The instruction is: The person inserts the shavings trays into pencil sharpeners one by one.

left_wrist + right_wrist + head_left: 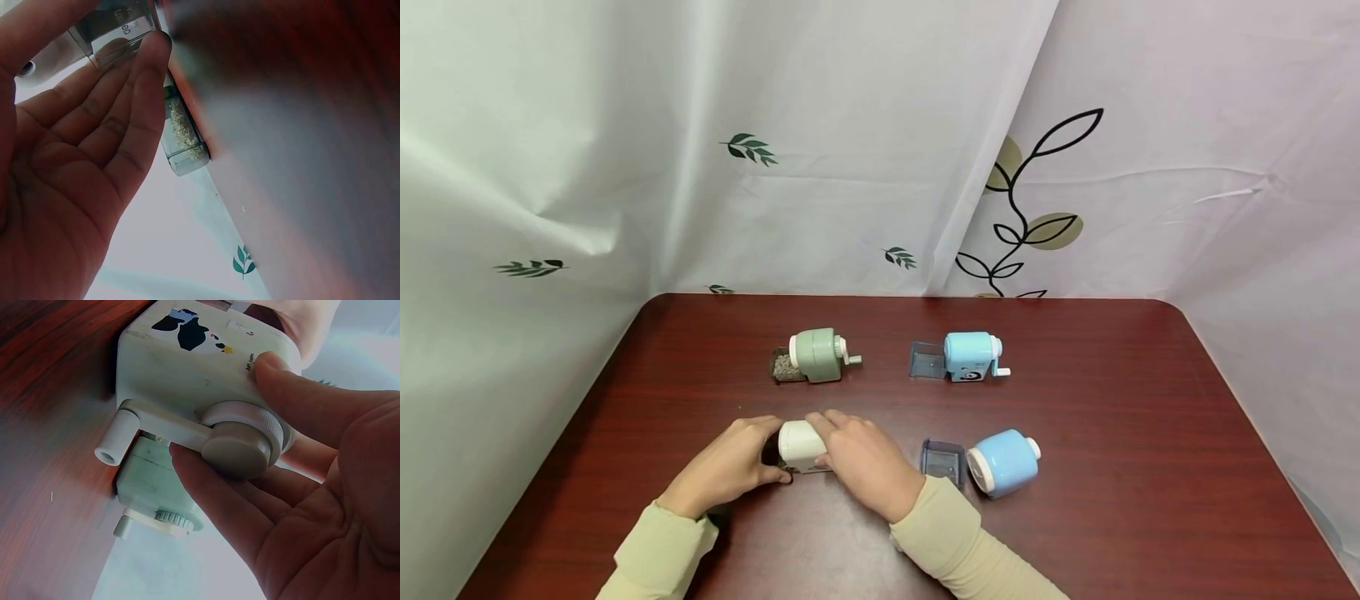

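Note:
A white crank pencil sharpener [801, 444] sits at the front left of the table, between both hands. My right hand [868, 467] grips its body from the crank end, thumb on the near side. In the right wrist view the sharpener's crank [169, 428] and a black-and-blue sticker [190, 331] show. My left hand [730, 462] is at the opposite end, pinching the clear drawer [119, 31] between thumb and fingers. Fingers hide much of the drawer in the head view.
Behind stands a green sharpener [817, 354], its drawer [786, 367] pulled out and full of shavings. A light blue sharpener [970, 354] has its drawer [928, 360] out. Front right, a blue sharpener [1006, 461] lies tilted beside a separate drawer [943, 461]. White curtains [850, 208] surround the table.

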Demonstrator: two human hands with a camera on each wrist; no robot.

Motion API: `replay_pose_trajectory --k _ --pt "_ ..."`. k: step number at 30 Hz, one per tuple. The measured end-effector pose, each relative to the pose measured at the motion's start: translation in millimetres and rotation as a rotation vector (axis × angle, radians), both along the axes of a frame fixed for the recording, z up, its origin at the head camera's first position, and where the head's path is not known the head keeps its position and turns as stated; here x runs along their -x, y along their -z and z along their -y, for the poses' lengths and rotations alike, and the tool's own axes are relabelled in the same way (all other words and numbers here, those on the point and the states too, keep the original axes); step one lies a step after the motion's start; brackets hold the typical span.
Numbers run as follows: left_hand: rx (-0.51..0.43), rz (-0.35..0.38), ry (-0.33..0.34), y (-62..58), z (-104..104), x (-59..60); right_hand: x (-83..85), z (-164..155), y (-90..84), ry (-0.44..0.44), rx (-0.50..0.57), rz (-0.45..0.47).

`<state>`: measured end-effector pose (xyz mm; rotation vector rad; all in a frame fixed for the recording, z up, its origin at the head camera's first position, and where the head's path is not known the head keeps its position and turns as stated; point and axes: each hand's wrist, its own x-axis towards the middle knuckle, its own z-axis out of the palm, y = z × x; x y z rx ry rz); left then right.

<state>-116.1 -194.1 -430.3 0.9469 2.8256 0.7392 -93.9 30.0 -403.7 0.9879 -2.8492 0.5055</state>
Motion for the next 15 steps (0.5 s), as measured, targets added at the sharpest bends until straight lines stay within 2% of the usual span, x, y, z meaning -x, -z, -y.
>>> replay_pose_trajectory --k 15 --pt "-0.024 0.017 -0.006 1.6 -5.9 1.6 -0.1 -0.5 1.1 -0.003 0.013 -0.016"
